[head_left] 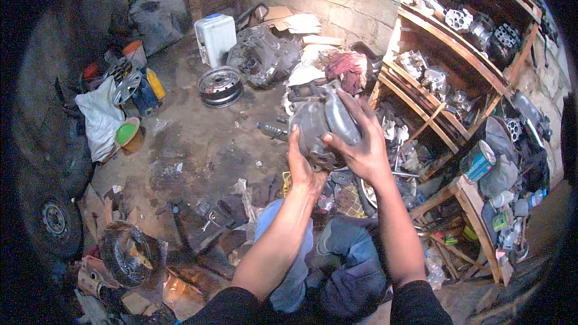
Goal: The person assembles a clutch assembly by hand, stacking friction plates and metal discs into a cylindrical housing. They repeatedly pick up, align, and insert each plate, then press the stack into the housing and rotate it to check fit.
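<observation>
Raised before me in both hands is a grey metal machine housing [314, 125] with a rounded cylindrical body and small lugs on its edges; it looks like a vehicle compressor, though its exact kind I cannot make out. My left hand [303, 167] cups its lower left side, thumb up along the casing. My right hand [365, 142] wraps its right side, fingers over the far top and thumb on the near face. Grime darkens the fingers. The underside of the housing is partly hidden by my palms.
Beyond lie a steel wheel rim [220, 86], a gearbox casing [265, 55] and a white plastic container [215, 39]. Wooden shelves [453, 36] with metal parts stand right, above a wooden stand [480, 229]. At left are a white sack [99, 114], a bucket [128, 135] and a tyre [55, 221].
</observation>
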A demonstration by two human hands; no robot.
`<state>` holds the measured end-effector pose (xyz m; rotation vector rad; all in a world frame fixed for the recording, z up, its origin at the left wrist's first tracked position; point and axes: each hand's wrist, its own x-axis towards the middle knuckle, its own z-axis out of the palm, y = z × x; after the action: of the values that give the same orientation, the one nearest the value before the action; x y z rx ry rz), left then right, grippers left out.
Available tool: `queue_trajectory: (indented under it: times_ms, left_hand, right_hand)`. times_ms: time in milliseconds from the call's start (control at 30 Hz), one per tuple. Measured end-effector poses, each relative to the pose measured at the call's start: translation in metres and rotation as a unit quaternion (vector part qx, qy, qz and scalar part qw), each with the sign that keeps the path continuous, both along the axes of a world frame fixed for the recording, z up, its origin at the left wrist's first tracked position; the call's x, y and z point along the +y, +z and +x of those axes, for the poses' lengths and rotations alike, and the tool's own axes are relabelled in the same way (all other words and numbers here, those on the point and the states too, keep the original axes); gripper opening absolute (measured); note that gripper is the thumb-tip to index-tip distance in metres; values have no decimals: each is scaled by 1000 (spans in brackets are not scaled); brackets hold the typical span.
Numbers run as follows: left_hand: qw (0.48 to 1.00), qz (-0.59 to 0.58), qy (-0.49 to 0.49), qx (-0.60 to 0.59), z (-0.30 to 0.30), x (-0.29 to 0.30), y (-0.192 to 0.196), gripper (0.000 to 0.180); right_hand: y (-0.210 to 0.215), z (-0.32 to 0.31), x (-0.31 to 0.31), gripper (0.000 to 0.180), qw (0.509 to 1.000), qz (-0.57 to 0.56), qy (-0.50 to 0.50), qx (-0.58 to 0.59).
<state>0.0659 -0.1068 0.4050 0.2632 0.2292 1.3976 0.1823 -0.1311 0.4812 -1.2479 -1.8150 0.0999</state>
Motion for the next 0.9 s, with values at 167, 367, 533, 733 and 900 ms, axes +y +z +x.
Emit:
queue_trajectory:
  times_ms: [167, 367, 533, 733, 900]
  left_hand:
    - [997, 27, 36, -57, 7, 7, 0, 61]
    - [993, 27, 109, 28, 14, -2, 4, 60]
    - [991, 46, 121, 32, 18, -14, 0, 59]
    - [993, 6, 119, 11, 5, -13, 3, 69]
    - [994, -33, 91, -42, -9, -3, -8, 80]
  right_hand:
    - [2, -12, 15, 64, 995, 64, 11, 71]
    - [9, -15, 4, 59, 985, 105, 13, 136]
    - [-4, 4, -3, 63, 983, 109, 49, 142]
    - [5, 31, -19, 75, 949, 300, -91, 22]
    - [-13, 53, -22, 62, 805, 24, 110, 583]
